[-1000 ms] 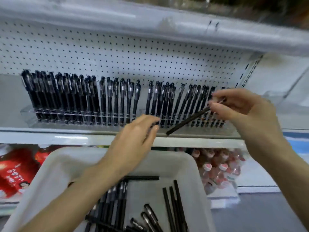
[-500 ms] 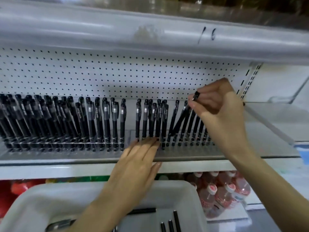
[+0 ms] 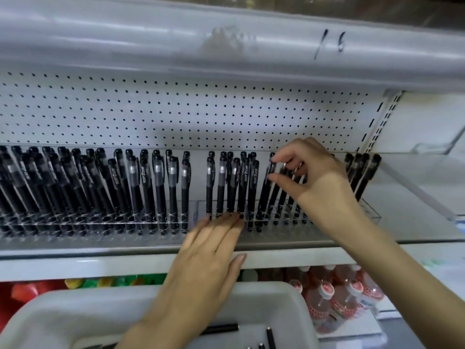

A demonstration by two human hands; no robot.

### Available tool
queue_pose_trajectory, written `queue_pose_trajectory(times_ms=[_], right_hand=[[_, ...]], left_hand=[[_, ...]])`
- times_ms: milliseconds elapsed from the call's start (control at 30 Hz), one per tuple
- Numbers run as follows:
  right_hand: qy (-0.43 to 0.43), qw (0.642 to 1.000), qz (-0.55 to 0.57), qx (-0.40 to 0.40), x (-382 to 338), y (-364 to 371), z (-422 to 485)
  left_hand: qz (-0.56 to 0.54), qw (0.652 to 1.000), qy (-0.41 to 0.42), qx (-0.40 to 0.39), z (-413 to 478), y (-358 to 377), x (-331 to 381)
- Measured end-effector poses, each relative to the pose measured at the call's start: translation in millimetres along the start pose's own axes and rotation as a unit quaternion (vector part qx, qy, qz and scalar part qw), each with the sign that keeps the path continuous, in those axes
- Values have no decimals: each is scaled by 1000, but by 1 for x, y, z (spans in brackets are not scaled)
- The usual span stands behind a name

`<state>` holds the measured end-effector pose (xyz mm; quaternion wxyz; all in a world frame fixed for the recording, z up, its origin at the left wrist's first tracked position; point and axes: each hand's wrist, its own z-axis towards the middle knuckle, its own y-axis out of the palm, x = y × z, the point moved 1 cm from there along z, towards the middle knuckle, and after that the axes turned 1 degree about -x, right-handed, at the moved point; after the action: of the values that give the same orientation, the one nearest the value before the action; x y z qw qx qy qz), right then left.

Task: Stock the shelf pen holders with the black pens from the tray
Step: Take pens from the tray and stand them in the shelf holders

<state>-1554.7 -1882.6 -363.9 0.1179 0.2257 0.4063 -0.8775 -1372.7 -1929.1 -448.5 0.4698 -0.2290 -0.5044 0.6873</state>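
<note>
Two hands are at the shelf (image 3: 289,258). The right hand (image 3: 322,182) pinches one black pen (image 3: 265,190) with thumb and first finger. The pen stands in the right pen holder (image 3: 370,214), toward the shelf's right end. Half a second ago the pen leaned more. The left hand (image 3: 214,248) lies flat with straight fingers, touching that holder's front as before. Four loose pens (image 3: 221,328) show in the tray (image 3: 75,306). The pens in the holders are too packed to count.

Shelf (image 3: 75,263) with pens (image 3: 156,187) standing in holders (image 3: 100,222).
Pegboard (image 3: 176,114) behind at 12 o'clock; tray (image 3: 63,311) in front at 6 o'clock, loose pens (image 3: 270,338) inside; bottles (image 3: 339,298) under the shelf at 4 o'clock.
</note>
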Motion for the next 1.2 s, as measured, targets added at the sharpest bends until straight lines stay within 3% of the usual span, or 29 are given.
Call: queue_pose_trajectory(times_ms=[300,467,600,700,767,900,1033,1200], right_hand=[[9,999,-37,-12,-21,-18,-3],[-6,998,-12,-68,-62,-29,-37],[48,968,90,-227,-91,-9,-100],[102,909,106,-390,-96,17,-159],[125,878,108,-449,-94,31,-191],[175,869,116,-448,-86,42,-230],[183,893,63,-406,-84,43,-248],[158,915,-20,-370,-84,47,-258]], left_hand=[[-35,999,2,33,-7,-11,-2],[-100,994,-44,-12,-41,-39,-8],[-191,975,-103,-55,-104,-74,-8],[-198,967,-115,-111,-168,-95,2],[-177,966,-121,-147,-205,-98,11],[-110,968,-144,-174,-253,-96,30],[-13,974,-164,-159,-267,-88,45],[1,977,-183,-111,-267,-85,48]])
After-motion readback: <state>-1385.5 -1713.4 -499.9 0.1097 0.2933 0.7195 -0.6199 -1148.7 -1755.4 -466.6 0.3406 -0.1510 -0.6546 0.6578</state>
